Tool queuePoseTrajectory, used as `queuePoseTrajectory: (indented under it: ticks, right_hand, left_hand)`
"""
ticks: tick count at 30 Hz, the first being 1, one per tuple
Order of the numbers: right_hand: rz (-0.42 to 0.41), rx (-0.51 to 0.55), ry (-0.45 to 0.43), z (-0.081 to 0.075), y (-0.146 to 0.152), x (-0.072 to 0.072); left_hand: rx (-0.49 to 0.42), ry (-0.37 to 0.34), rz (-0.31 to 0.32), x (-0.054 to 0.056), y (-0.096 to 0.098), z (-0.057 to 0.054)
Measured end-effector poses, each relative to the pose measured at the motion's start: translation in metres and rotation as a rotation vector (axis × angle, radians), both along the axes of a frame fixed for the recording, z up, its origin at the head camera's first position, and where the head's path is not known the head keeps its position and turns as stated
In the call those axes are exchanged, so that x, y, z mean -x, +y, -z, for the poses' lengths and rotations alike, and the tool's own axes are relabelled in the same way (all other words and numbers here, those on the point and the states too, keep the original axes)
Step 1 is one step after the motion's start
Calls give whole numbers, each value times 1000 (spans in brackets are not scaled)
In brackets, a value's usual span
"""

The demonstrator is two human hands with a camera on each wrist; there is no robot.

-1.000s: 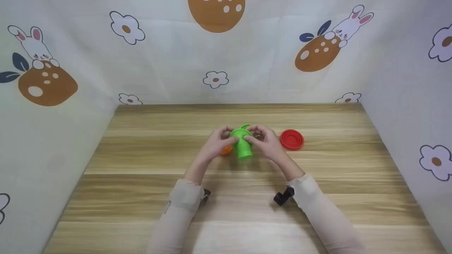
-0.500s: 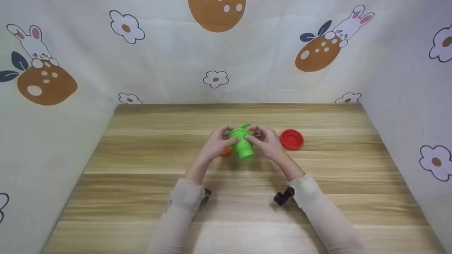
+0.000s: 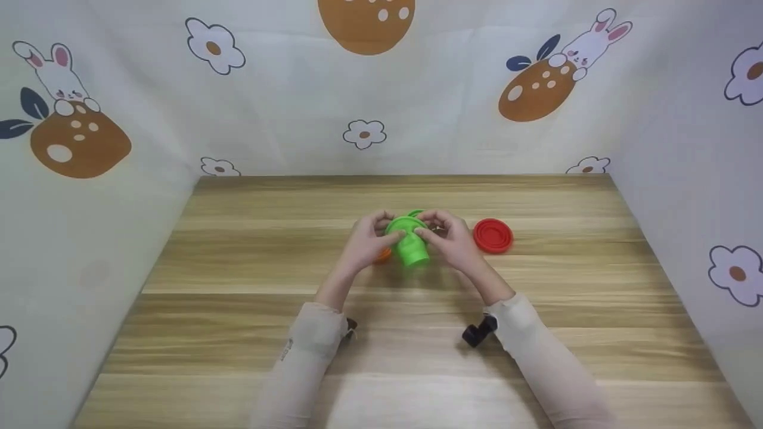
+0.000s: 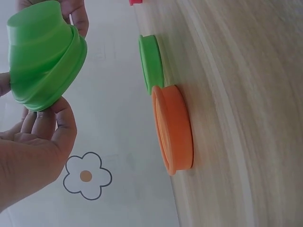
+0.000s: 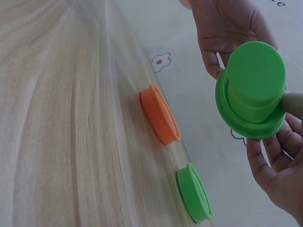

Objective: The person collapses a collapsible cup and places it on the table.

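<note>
Both hands hold a green collapsible cup (image 3: 413,255) above the table, its narrow base tilted toward me in the head view. My left hand (image 3: 365,243) grips the wide rim on the left, and my right hand (image 3: 448,239) grips it on the right. Both thumbs press on the cup's wall. In the left wrist view the wall of the cup (image 4: 35,47) looks unevenly folded, with one side pushed in near the rim. The right wrist view shows the round base (image 5: 257,71) facing the camera. Fingers behind the rim are partly hidden in the head view.
On the wooden table (image 3: 238,333) a flattened orange cup (image 4: 177,127) stands near the left hand. Behind the held cup lies a flattened green cup (image 4: 151,64). A flattened red cup (image 3: 493,236) lies right of the right hand. Patterned cloth (image 3: 286,119) encloses the table.
The held cup's base has shifted slightly right and its wall has changed shape, now buckled under the thumbs. Both hands stay in nearly the same place.
</note>
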State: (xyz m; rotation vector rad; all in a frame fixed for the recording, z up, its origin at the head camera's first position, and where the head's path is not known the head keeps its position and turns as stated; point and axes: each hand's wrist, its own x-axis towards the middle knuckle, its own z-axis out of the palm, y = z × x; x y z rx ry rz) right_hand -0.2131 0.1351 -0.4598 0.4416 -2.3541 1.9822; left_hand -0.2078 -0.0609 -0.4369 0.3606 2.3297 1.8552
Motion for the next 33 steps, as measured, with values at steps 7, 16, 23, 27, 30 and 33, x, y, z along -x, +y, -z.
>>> queuePoseTrajectory:
  ticks: [7,16,23,27,30,33]
  right_hand:
    - [11,-2,2,0,0,-1]
    - [11,8,5,2,-1,-1]
    - [9,26,10,2,-1,-1]
    - [7,46,11,3,-2,-1]
    - [11,48,12,3,-2,-1]
    - [10,47,12,4,-1,-1]
  left_hand:
    - [13,9,-24,1,2,2]
    - [49,31,-47,0,2,0]
    - [102,60,-78,-2,4,-3]
    - [135,82,-83,-2,4,-4]
    - [168,93,-93,-2,4,-4]
    - [200,103,-104,-2,5,-5]
